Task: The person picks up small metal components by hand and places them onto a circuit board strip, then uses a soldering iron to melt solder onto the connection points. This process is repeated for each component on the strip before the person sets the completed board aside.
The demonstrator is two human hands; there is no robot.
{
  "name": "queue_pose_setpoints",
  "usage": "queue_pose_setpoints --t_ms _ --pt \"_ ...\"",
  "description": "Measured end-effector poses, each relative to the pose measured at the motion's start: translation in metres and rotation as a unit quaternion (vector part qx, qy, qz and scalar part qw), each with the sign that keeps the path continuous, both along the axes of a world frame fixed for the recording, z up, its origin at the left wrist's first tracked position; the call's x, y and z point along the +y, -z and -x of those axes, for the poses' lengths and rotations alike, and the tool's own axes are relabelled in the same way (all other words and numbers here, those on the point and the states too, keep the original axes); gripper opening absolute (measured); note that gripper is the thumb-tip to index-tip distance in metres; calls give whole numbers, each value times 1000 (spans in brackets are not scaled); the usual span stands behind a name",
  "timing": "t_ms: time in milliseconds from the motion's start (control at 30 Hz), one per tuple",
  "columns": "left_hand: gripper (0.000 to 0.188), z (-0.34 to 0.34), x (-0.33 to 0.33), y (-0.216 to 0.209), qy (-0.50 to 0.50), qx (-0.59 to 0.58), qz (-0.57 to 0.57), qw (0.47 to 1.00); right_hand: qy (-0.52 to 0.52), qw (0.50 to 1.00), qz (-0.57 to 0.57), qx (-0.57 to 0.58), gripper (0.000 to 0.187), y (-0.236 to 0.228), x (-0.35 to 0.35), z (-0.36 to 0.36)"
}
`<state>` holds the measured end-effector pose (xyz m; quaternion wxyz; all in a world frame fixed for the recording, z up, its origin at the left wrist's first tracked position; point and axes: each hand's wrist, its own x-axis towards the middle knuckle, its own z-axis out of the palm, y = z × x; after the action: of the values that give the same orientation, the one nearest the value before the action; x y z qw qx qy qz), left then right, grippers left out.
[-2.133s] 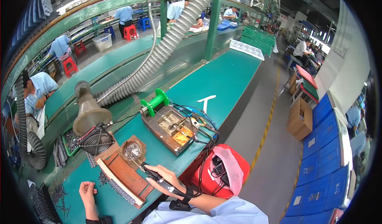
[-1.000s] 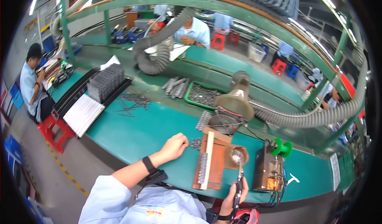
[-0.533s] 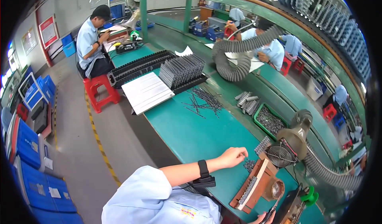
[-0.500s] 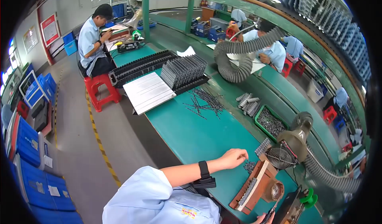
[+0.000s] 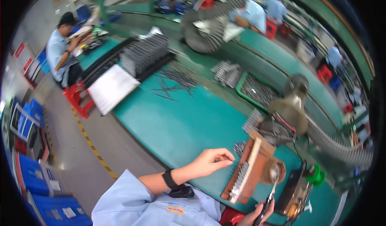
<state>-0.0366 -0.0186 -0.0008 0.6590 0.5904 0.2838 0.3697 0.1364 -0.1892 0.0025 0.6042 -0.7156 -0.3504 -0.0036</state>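
A green bench (image 5: 177, 125) bears a reddish-brown wooden board (image 5: 257, 175) near its front edge. Left of that, the left hand (image 5: 210, 161) curls loosely, fingers and thumb narrowly apart; whether it pinches anything, I cannot tell. The right hand (image 5: 257, 216) grips a black-handled iron (image 5: 265, 210), tip at a round cup (image 5: 275, 172). Small metal parts (image 5: 240, 182) line the board.

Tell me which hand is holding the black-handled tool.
The right hand: its fingers wrap the black-handled tool. The left hand, curled beside the brown fixture, shows no tool.
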Motion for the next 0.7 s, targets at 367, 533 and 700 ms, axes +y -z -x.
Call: queue_pose_setpoints --t_ms 367,533,700 --pt "11 -30 -6 -1 77 24 237 968 -28 988 -56 142 52 29 15 -10" --pt "6 -27 -11 -3 56 46 242 967 -78 988 -40 126 55 35 11 -14" --pt "9 -17 -15 -1 126 57 264 955 -98 989 -26 109 56 36 9 -15"
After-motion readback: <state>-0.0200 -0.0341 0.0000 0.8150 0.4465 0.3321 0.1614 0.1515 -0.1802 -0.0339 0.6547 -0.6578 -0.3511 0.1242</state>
